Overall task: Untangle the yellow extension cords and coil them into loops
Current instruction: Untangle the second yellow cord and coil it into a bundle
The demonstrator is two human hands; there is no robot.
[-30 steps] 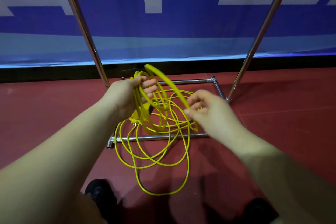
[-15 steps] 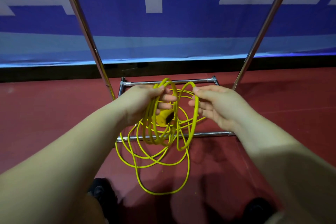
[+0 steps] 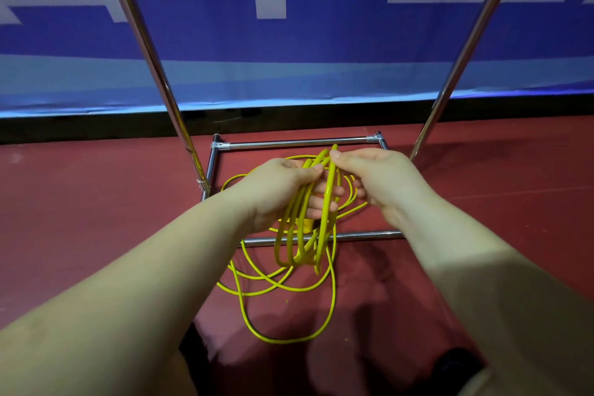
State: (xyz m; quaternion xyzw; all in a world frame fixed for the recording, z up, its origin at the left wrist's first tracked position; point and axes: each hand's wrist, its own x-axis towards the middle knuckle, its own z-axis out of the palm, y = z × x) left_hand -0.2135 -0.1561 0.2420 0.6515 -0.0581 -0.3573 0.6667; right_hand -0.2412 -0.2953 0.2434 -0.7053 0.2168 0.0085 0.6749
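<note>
Coiling step, mid-way. Left hand (image 3: 283,193) grips a bundle of hanging loops (image 3: 300,235) of the yellow cord (image 3: 332,299), fingers curled round them. Right hand (image 3: 382,183) pinches the newest loop at the top, touching the bundle, hands close together. The rest of the cord lies slack on the red floor (image 3: 96,219), partly inside the metal frame (image 3: 299,142) (strands cross there, knots unclear). Next, likely: hand that loop to the left, then right reaches down for more slack.

Two hands — left hand (image 3: 279,190), right hand (image 3: 382,183) — one yellow cord tangle (image 3: 289,283), one metal frame (image 3: 299,142).
</note>
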